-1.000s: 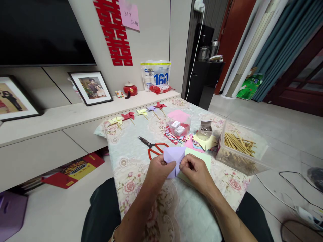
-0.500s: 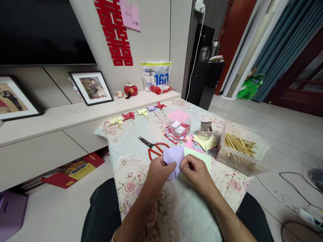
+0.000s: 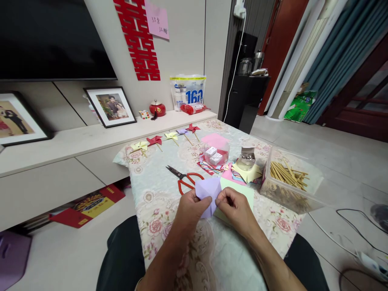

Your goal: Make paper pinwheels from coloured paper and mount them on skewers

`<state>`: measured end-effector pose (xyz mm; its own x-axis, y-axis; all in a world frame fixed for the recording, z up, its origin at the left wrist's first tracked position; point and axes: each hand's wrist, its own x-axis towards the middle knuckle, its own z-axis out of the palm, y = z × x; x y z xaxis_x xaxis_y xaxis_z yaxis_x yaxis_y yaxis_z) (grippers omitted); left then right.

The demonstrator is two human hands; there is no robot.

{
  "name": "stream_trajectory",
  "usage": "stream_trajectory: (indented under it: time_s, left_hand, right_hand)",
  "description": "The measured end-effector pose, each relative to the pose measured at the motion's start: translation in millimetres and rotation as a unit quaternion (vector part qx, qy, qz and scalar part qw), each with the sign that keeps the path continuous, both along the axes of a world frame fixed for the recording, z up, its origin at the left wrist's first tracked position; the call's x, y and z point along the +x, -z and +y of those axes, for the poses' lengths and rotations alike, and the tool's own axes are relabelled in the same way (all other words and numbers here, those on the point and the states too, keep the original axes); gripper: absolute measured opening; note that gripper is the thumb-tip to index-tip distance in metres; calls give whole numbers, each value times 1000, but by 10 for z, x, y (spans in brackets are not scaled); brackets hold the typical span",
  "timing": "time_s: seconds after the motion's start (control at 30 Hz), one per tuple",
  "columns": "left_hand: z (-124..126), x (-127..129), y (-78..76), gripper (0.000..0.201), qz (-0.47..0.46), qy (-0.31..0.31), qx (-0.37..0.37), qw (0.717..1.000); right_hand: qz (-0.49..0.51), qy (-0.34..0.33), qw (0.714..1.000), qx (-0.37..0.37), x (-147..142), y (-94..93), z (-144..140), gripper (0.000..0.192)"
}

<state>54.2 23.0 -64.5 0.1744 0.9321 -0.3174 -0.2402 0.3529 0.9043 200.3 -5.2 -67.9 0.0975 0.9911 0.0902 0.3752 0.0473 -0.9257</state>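
A folded piece of lilac paper (image 3: 207,189) is pinched between both my hands just above the floral tablecloth (image 3: 157,194). My left hand (image 3: 190,211) grips its left edge, thumb on top. My right hand (image 3: 235,208) pinches its right fold with thumb and forefinger. Under the lilac paper lies a pale green sheet (image 3: 239,189). Red-handled scissors (image 3: 185,178) lie just beyond my left hand.
Several paper pinwheels (image 3: 154,140) lie in a row at the far table edge. A clear tub of small boxes (image 3: 216,153), a glass jar (image 3: 246,158), coloured paper squares (image 3: 242,173) and a clear box of wooden sticks (image 3: 286,174) stand to the right. Cables (image 3: 354,218) lie on the floor.
My hands and the lilac paper stay almost in place; the fingers shift slightly along the fold. The view has tipped up a little.
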Motion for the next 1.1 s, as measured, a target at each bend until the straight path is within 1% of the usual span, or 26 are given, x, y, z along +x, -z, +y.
stream_trajectory:
  time_s: [0.13,0.27,0.47,0.6,0.7,0.73,0.8,0.87,0.9,0.93,1.0,1.1]
  left_hand:
    - [11,-17,95,30,-11,15,13,1000]
    - [24,-19,118,33,-11,18,19,1000]
    - [11,7,73,28,2,5,12,1000]
    - [-6,10,19,24,10,-4,2,1000]
    - [-1,-24,-48,24,21,13,-3,1000]
    - [5,-43,-76,26,25,28,-7,999]
    - [20,-93,-137,27,36,66,-12,997]
    - [35,-149,-198,25,44,120,-10,992]
    - [42,-177,-227,22,50,152,-6,987]
    - [49,-203,-253,18,57,186,0,981]
    - [63,-245,-296,12,73,251,13,965]
    - [85,-277,-336,11,101,314,28,944]
  right_hand:
    - [3,3,1000,3,-4,-2,3,16]
    - [8,7,1000,1,-2,-2,3,15]
    - [16,-3,1000,0,0,1,-15,15]
    - [15,-22,1000,-3,-2,4,-12,16]
    - [14,-39,999,-1,35,-18,-19,17]
    - [13,-30,999,14,63,-29,-24,17]
    - [6,1,997,74,139,-52,-35,20]
    - [-3,13,991,131,227,-75,-48,38]
    - [-4,2,990,143,266,-87,-54,48]
    - [-1,-18,990,142,298,-99,-62,57]
    - [13,-69,990,121,331,-125,-78,68]
    - [55,-145,985,75,304,-152,-104,78]
